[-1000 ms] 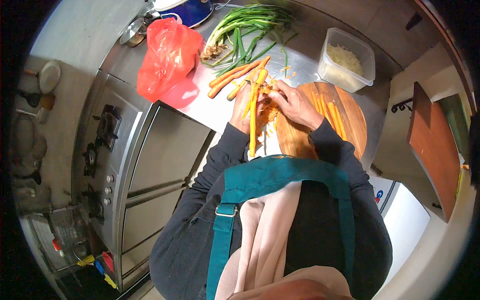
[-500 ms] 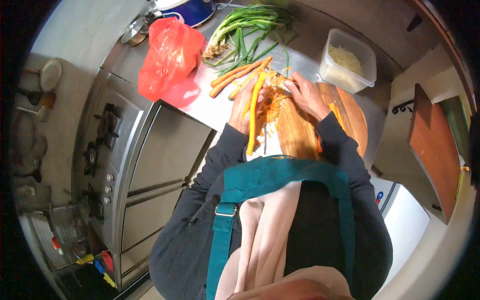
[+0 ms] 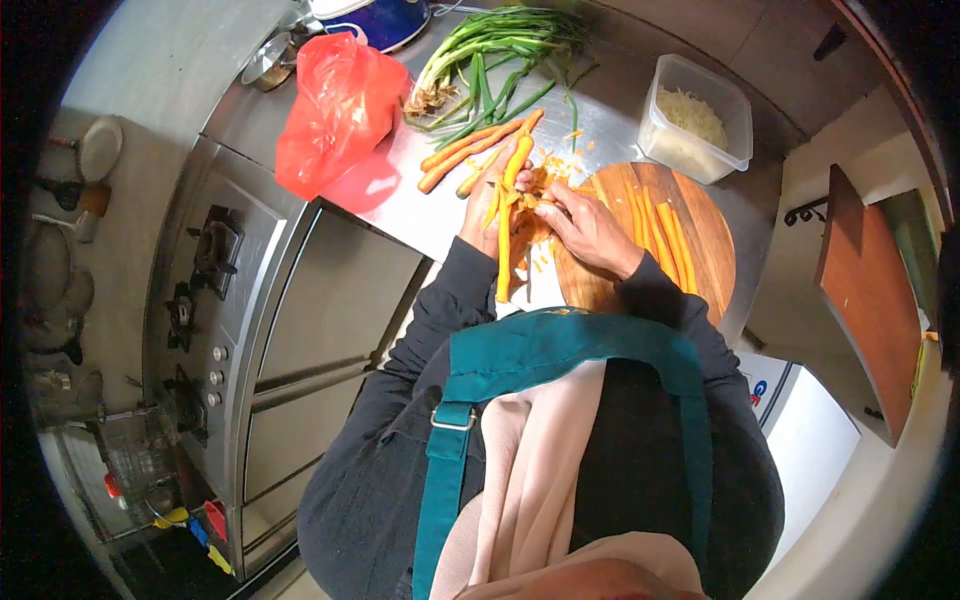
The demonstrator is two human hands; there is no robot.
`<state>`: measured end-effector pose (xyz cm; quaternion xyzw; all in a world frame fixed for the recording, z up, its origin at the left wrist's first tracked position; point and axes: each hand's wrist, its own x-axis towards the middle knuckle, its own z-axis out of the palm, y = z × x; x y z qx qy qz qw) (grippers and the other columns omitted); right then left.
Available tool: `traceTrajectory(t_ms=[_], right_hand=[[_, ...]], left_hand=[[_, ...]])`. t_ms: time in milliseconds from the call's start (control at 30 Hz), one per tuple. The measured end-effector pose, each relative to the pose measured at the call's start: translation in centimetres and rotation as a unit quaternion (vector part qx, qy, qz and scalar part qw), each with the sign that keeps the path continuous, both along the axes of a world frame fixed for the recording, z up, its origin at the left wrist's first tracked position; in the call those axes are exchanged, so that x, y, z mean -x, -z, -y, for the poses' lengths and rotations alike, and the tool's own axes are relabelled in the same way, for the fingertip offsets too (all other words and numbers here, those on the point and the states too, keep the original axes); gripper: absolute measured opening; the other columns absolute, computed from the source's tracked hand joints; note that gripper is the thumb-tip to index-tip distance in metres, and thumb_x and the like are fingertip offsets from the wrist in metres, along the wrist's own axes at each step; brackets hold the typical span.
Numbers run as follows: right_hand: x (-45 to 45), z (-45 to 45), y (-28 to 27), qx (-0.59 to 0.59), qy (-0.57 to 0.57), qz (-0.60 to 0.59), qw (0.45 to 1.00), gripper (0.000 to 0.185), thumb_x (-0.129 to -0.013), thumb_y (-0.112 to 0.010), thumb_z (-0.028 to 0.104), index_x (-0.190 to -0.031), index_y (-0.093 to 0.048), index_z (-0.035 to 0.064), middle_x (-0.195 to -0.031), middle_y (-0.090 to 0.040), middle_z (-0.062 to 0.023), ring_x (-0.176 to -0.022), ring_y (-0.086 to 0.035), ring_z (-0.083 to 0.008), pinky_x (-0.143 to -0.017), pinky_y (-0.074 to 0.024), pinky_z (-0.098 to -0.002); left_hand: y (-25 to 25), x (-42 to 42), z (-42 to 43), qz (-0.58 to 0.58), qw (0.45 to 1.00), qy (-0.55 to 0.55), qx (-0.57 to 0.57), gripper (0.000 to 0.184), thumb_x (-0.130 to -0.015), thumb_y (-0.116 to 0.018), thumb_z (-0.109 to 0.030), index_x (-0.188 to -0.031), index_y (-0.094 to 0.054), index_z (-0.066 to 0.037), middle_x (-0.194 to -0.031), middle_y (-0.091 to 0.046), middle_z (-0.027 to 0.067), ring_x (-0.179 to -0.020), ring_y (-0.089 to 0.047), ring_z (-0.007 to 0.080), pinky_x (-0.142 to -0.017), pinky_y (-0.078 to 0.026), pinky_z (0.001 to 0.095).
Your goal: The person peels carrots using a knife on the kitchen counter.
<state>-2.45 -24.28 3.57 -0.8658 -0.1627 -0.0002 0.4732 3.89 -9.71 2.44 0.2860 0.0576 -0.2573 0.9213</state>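
My left hand [image 3: 483,208] is closed around a long peeled carrot [image 3: 504,255], which points down toward my apron. Close beside the carrot is my right hand [image 3: 584,226], its fingers curled together; what they grip is hidden. Orange peelings [image 3: 541,205] lie in a heap between and below my hands. Several peeled carrots [image 3: 664,235] rest on the round wooden board [image 3: 712,235] to the right. Unpeeled-looking carrots [image 3: 462,152] lie just beyond my left hand.
Spring onions [image 3: 495,50] lie at the back, beside a red plastic bag [image 3: 340,115]. A clear tub [image 3: 735,155] of pale shreds [image 3: 692,117] stands back right. A gas stove [image 3: 215,300] is on the left, and a blue pot [image 3: 385,22] stands behind.
My right hand has moved left and toward me, up to the carrot, uncovering more of the peeled carrots on the board. My left hand still holds the carrot in nearly the same place.
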Motion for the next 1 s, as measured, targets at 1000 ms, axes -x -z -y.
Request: traceTrajectory(t_ms=[1000], right_hand=[[-4.0,3.5,1.1,0.03,0.112,0.052,0.992,0.023,-0.087,-0.048,0.024,-0.086,-0.046,0.0017,-0.072,-0.055,-0.0219,-0.07,-0.055,-0.0392,-0.06,-0.0409,-0.0429]], left_hand=[[2.0,0.4,-1.3,0.045,0.997,0.054,0.008,0.033,-0.09,-0.047,-0.018,-0.116,-0.044,0.002,-0.078,-0.047,-0.0002,-0.062,-0.045,0.0058,-0.046,-0.039,0.0156]])
